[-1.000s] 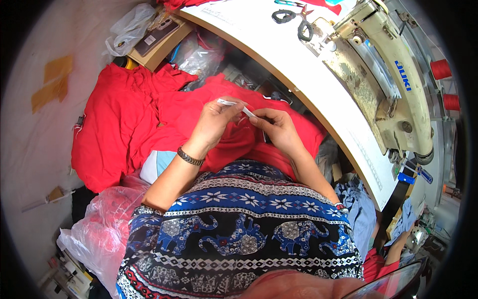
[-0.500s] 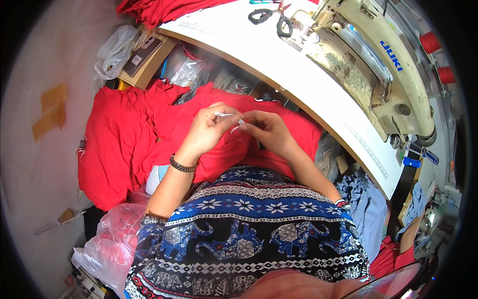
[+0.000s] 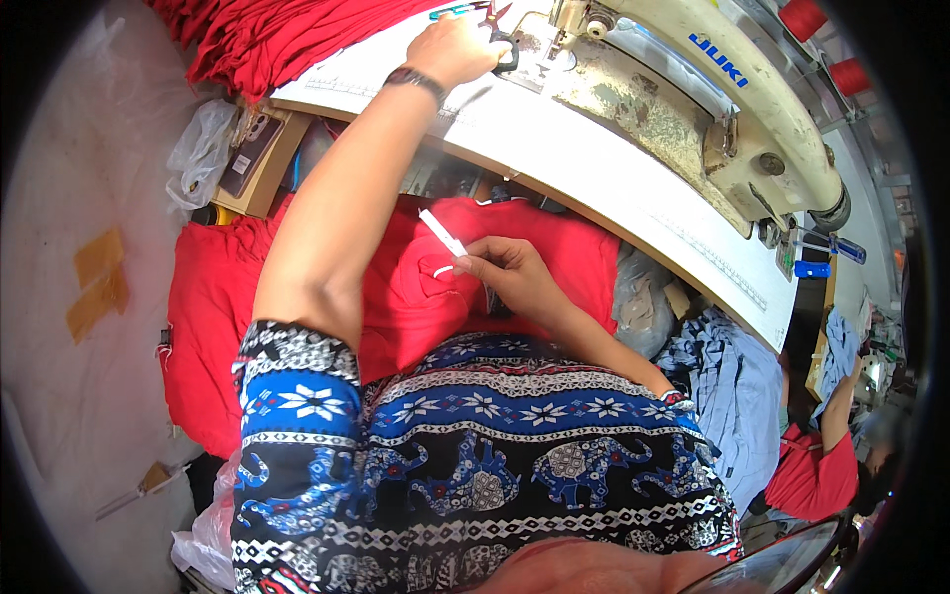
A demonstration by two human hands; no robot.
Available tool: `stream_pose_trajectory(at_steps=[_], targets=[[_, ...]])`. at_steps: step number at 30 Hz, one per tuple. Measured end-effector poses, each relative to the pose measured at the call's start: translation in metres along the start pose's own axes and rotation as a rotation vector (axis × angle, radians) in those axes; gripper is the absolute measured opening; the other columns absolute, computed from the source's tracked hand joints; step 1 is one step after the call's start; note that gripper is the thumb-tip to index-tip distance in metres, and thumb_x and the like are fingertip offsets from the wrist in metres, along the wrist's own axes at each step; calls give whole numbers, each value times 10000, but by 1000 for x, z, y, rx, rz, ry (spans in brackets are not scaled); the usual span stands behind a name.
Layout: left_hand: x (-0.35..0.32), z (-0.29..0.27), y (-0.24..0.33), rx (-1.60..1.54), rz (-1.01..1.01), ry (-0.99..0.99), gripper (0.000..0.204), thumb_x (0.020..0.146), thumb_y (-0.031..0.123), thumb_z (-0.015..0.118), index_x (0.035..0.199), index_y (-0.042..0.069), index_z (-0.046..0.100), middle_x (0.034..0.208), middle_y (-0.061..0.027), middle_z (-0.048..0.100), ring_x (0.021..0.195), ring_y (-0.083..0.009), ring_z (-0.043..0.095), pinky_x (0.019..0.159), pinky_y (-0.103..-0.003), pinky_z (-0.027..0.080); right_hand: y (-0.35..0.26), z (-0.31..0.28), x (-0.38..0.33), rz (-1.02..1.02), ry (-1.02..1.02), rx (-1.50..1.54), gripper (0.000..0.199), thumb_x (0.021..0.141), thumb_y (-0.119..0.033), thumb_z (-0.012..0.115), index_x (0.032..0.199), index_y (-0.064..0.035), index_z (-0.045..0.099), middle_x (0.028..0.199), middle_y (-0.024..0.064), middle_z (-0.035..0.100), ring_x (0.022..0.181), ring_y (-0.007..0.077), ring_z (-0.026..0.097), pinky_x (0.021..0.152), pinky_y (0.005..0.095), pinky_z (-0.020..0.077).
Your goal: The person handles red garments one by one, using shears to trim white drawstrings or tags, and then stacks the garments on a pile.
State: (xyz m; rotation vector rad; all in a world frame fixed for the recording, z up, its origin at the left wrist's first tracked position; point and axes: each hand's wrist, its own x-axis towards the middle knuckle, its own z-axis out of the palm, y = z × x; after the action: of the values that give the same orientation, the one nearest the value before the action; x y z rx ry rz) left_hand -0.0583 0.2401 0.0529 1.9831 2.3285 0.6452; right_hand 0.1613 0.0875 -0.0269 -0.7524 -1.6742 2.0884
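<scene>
Red garment: soft knit cloth, crumpled in folds on the person's lap and spilling to the left side; it lies below the table edge, under the right hand.
Sewing machine: cream-painted metal body, worn and stained, lying across the upper right of the table.
Sewing table: smooth white top with a ruler strip printed along its front edge, curved by the lens.
Red cloth stack: folded pieces piled at the table's far left end.
Floor: pale and dusty, with tan tape patches on the left.
Blue cloth: crumpled denim-like heap to the right of the lap.
Cardboard box: open brown box under the table, just beside a clear plastic bag.
Left hand: arm stretched up onto the table, fingers curled down over the scissors; a dark wristband sits on the wrist.
Right hand: resting on the red garment, fingertips pinching the white strip.
Scissors: dark handles, lying on the table beside the machine, under the left hand's fingers.
White strip: narrow, flat, stiff-looking label piece, tilted upward from the right hand's pinch.
</scene>
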Motion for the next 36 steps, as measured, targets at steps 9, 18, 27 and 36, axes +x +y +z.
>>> stream_pose_trajectory(at_steps=[9,18,27,36], targets=[[4,-3,-27,176,13,-248,364,648,237,635,943,30,686,879,-218,675,848,-350,661,755,-406,521,16,-5,7,47,42,340,161,902,-106,629,1011,8,663,929,64,683,877,117,618,831,250,467],[-113,-75,-95,-6,-120,-416,390,678,212,660,940,-74,622,783,-175,662,700,-214,640,651,-330,500,4,-6,7,136,33,409,165,908,-124,628,1003,7,661,895,43,675,813,83,600,730,212,466],[-301,-128,-45,-407,-284,-547,244,696,27,611,937,-16,598,764,-133,618,734,-205,617,702,-332,490,-5,0,15,72,4,322,149,901,-112,633,1000,-5,661,880,42,677,792,81,603,709,211,468],[-307,-104,-27,-304,-210,-630,317,711,179,672,935,-21,573,709,-242,584,711,-417,593,608,-471,447,-20,9,17,52,-107,112,140,900,-97,617,991,0,660,875,42,674,810,88,600,744,226,464]])
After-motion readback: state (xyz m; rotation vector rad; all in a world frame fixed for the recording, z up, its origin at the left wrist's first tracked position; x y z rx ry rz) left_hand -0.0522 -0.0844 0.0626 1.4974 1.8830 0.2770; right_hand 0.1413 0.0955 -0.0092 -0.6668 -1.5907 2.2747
